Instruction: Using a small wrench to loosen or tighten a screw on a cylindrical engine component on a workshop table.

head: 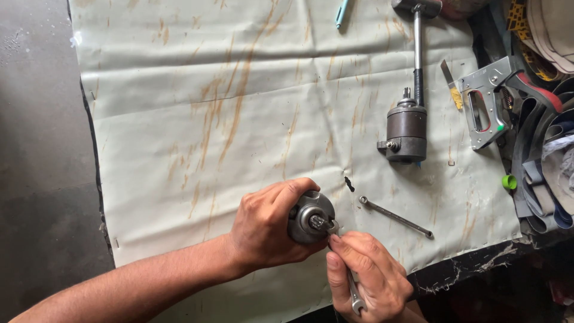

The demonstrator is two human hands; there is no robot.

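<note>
1. A big pale sheet with rusty brown streaks is covering the work table. It is filling most of the view.
2. A pile of straps and bands is lying at 3 o'clock, off the right edge of the sheet.
3. A metal staple gun is lying at 2 o'clock, touching that pile.
4. A hammer is lying at 1 o'clock with its head at the top edge and its handle pointing down.
5. A second motor is standing just below the hammer handle, well apart from the hands.
6. The left hand is reaching in from 8 o'clock. It is closed tight around a small round motor and is holding it up over the sheet near 6 o'clock.
7. The right hand is coming up from 5 o'clock. It is gripping a spanner, and the spanner's top end is sitting on the nut in the middle of the motor's face.
8. A second spanner is lying loose on the sheet at 4 o'clock, near the right hand but not touching it.
9. A tiny black piece is lying just above the motor in the hand.
10. A small green cap is sitting at 3 o'clock by the sheet's right edge.
</note>
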